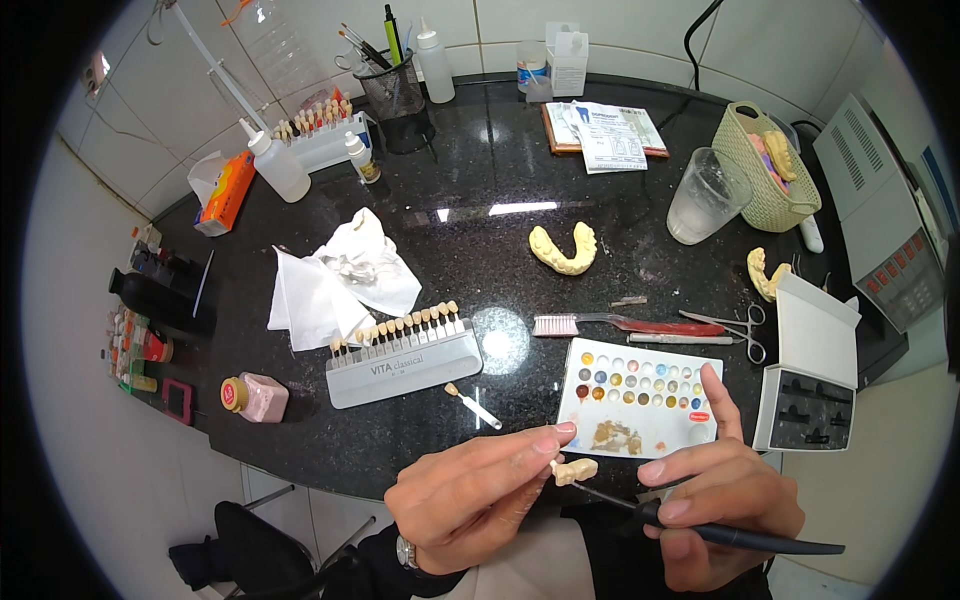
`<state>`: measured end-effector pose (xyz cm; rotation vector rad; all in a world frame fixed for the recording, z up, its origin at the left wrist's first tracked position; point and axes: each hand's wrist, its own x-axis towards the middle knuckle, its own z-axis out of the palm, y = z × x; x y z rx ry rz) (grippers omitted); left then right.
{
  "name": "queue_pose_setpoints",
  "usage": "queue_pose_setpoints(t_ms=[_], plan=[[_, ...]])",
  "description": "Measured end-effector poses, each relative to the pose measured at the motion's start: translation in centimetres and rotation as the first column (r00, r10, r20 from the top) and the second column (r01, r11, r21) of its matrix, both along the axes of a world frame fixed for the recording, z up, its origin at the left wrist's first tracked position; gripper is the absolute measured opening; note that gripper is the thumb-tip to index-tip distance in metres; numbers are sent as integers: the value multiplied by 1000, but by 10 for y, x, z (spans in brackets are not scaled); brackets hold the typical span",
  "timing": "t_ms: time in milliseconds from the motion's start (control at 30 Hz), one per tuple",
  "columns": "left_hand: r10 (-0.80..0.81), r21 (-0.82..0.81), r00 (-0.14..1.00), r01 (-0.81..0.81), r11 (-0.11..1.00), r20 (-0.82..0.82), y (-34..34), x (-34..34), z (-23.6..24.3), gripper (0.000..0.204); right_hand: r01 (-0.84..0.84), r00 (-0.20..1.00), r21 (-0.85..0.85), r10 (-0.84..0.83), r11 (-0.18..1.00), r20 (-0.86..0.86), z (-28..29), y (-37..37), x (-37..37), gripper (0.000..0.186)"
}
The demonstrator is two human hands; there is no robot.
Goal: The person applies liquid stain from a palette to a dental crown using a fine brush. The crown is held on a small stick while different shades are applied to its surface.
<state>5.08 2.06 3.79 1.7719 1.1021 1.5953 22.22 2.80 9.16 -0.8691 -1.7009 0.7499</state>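
My left hand [480,495] pinches a small cream dental piece shaped like a few joined teeth [576,471] between thumb and fingers, just past the table's front edge. In my right hand [725,510] is a slim brush with a black handle [765,538], its thin tip touching or nearly touching the piece's underside. Right behind both hands lies a white palette [640,440] with rows of coloured wells and a brown smear. A single shade tab [472,406] rests left of it, beside a grey tooth shade guide [405,372].
Behind the palette lie a red-handled toothbrush [640,324] and scissor-like forceps [735,322]. A yellow dental cast [563,250] sits mid-table. Crumpled white tissue [345,275] and a pink jar [262,398] are at left; an open white box [808,400] and a clear cup [706,195] at right.
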Motion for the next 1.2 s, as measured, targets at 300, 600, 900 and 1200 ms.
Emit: queue_pose_setpoints(t_ms=[300, 600, 900, 1200], plan=[[-6, 21, 1000, 6, 1000, -15, 1, 0, -2, 22, 45, 996, 117, -36, 992, -79, -5, 0, -2, 10], [21, 48, 1000, -21, 999, 3, 4, 1, -3, 27, 31, 997, 109, -24, 994, -71, -6, 1, -1, 10], [6, 45, 1000, -6, 999, 13, 4, 2, -3, 28, 53, 995, 118, -42, 992, -88, -6, 2, -1, 11], [5, 37, 1000, -5, 999, 12, 3, 2, -2, 27, 36, 997, 130, -28, 991, -66, -5, 2, 0, 10]])
